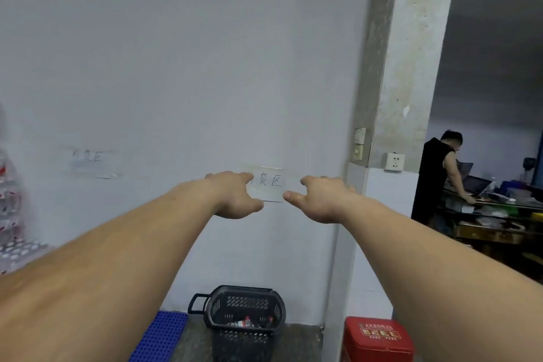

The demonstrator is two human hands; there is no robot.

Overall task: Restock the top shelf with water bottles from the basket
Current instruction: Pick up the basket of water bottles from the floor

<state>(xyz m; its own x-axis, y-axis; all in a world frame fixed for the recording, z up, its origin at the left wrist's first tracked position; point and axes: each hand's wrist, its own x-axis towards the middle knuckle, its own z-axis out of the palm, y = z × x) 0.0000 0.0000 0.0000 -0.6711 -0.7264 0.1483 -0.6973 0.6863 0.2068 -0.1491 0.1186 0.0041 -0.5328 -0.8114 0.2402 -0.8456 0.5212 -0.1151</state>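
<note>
Head view: both bare arms reach forward at chest height toward a pale wall, the left hand (235, 194) and the right hand (318, 197) near each other with a gap between them, each with thumb and fingers loosely spread and curved and nothing held; behind that gap a white paper sign (269, 185) with handwritten characters is stuck to the wall, its left edge covered by the left hand's fingertips, though whether they touch it cannot be told. Well below the hands, on the floor against the wall, stands a black plastic shopping basket (245, 307) with perforated sides, upright and open at the top, its long axis running left to right and a loop handle sticking out on its left end. At its bottom lie a few water bottles (242, 323), clear with red caps and a red-and-white label, on their sides with their long axes roughly left to right; they are small and dim, and their count is hard to make out. The basket's lower front merges into shadow. Below and left of the left arm a blue studded plastic pallet (164, 335) is cut off by the frame edge; below the right arm sits a red box (377, 338) with gold print. Far to the left of the left hand, blurred packs of bottles (11, 214) with red labels are stacked at the frame's edge. A second, fainter sign (88, 161) hangs on the wall left of the hands. Right of the right hand, beyond a concrete pillar (402, 67) with a white socket (395, 161), a person in a black sleeveless top (435, 182) bends over a cluttered desk (499, 206)
</note>
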